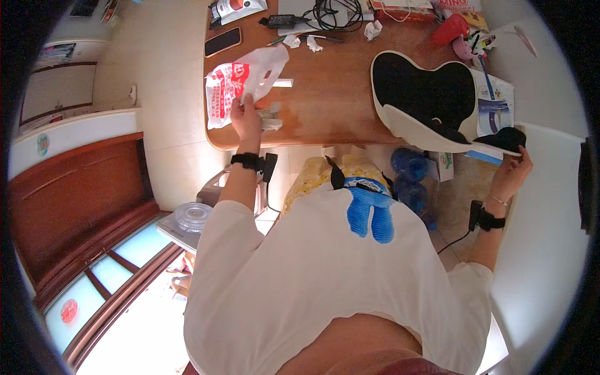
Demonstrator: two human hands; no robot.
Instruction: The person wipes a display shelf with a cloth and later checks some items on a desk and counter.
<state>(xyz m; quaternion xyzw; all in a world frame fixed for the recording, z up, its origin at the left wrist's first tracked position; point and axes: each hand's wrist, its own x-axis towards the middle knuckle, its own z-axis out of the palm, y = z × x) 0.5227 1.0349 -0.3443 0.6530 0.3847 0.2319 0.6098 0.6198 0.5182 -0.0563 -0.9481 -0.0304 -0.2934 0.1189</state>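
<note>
Near the table's left front corner, my left hand [246, 121] pinches the edge of a white plastic bag [228, 89] with red print. Crumpled pale tissue [271, 117] lies on the brown wooden table [328, 103] just right of that hand. At the far right, my right hand [512, 174] touches the tip of a black-and-cream curved shell [424, 93], which lies across the table's right part and reaches past its front edge. The fingers look bent around the tip's rim. A black strap with a small device sits on each wrist.
A smartphone [223, 42], a foil pouch [236, 10], a coiled black cable [333, 14] and crumpled paper [373, 30] lie at the back. A red pouch [451, 30] and a pink pen holder [463, 48] stand back right. Blue plastic bottles [412, 187] are below the table beside a white wall.
</note>
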